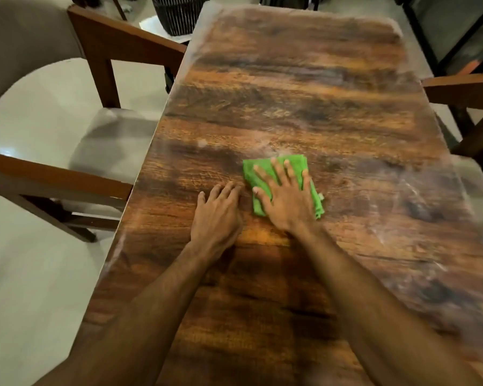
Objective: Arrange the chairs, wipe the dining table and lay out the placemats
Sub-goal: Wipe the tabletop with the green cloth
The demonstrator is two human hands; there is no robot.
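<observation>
A long dining table (pixel 304 87) with a dark wood-grain top under a clear cover fills the middle of the view. A folded green cloth (pixel 258 169) lies flat on it near the centre. My right hand (pixel 286 195) presses down on the cloth with fingers spread. My left hand (pixel 218 211) rests flat on the bare tabletop just left of the cloth, holding nothing. A wooden chair (pixel 101 51) with a pale seat stands at the table's left side. Part of another wooden chair (pixel 463 90) shows at the right edge. No placemats are in view.
A dark striped basket (pixel 179 12) stands on the floor beyond the table's far left corner. Dark metal frames (pixel 457 29) stand at the top right. Pale floor tiles (pixel 34 274) lie to the left of the table.
</observation>
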